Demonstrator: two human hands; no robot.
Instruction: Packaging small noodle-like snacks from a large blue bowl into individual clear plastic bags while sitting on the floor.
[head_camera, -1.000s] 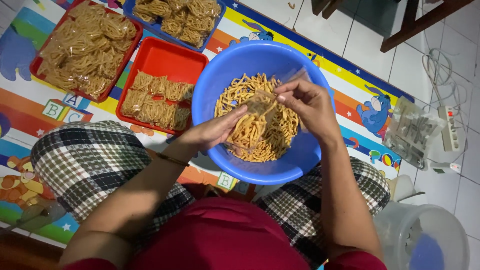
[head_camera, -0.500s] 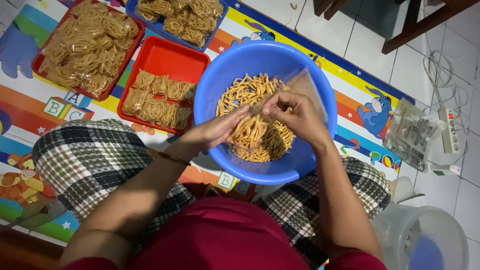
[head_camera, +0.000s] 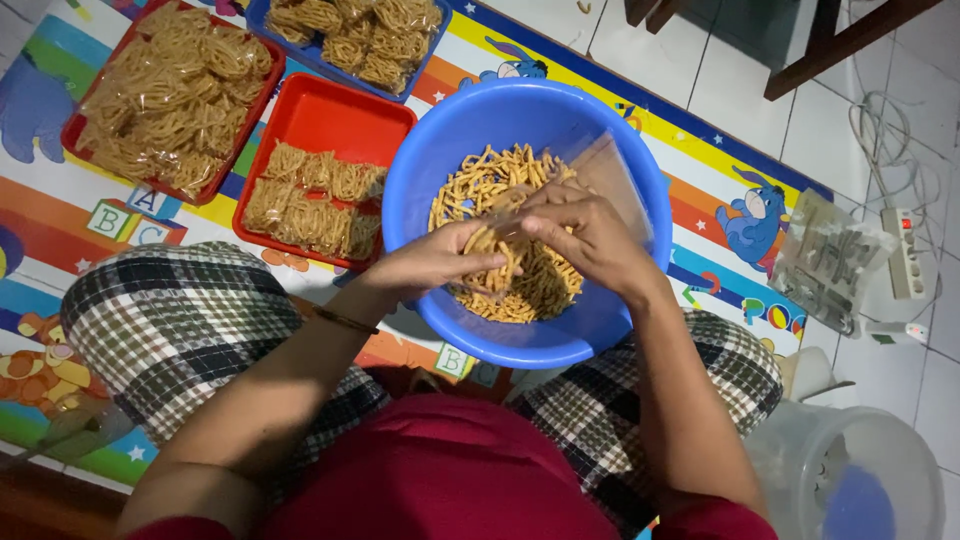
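Two hands meet over a blue bowl (head_camera: 610, 330) of snack sticks (head_camera: 480, 180): the left hand (head_camera: 435, 262) is closed on a bunch, while the right hand (head_camera: 590, 235) pinches a clear bag (head_camera: 610, 175) open for filling. Red trays (head_camera: 320, 115) are set far left.

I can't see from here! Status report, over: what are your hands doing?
Left hand scooping snack sticks. Right hand holding clear bag over blue bowl. Nothing in the way.

Left hand (head_camera: 430, 262) cupped, right hand (head_camera: 585, 235) pinching, fingertips meeting, forearms converging.
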